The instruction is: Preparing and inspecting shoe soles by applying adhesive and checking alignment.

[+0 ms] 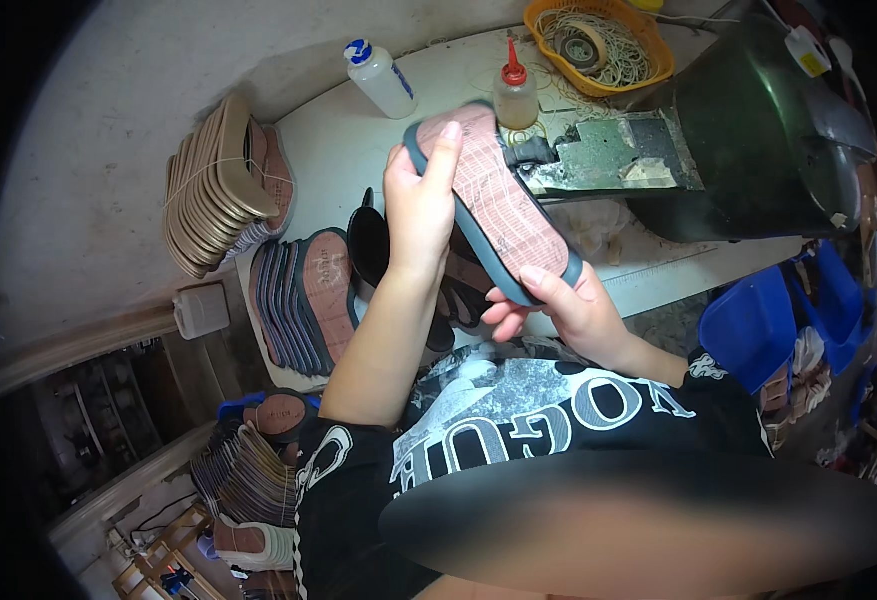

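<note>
One black shirt point(359, 510) with pale printing is covering our chest, and past it we are holding up a single shoe sole point(504, 200), dark-edged and pinkish-brown on its face. Our right hand point(579, 305) is clamping its grip on the nearer end, thumb pressing the face; our left hand point(422, 205) is closing its grip on the farther end, thumb lying along the face. Between them the sole is hanging slantwise above the pale worktop point(319, 150). At lower left, stacked soles point(249, 470) are standing beside us, while blue plastic items point(749, 325) are sitting at our right. Just left of our left forearm point(374, 335), a row of dark-edged soles point(289, 310) is leaning. Farther out, a string-tied bundle of beige soles point(204, 200) is resting near the wall point(159, 80), and a dark green machine point(769, 130) is standing at right. Beyond the sole, we are seeing a blue-capped white bottle point(387, 85), a red-nozzled bottle point(517, 105) and, farthest, an orange-yellow basket point(614, 89) carrying pale cord point(631, 60).
</note>
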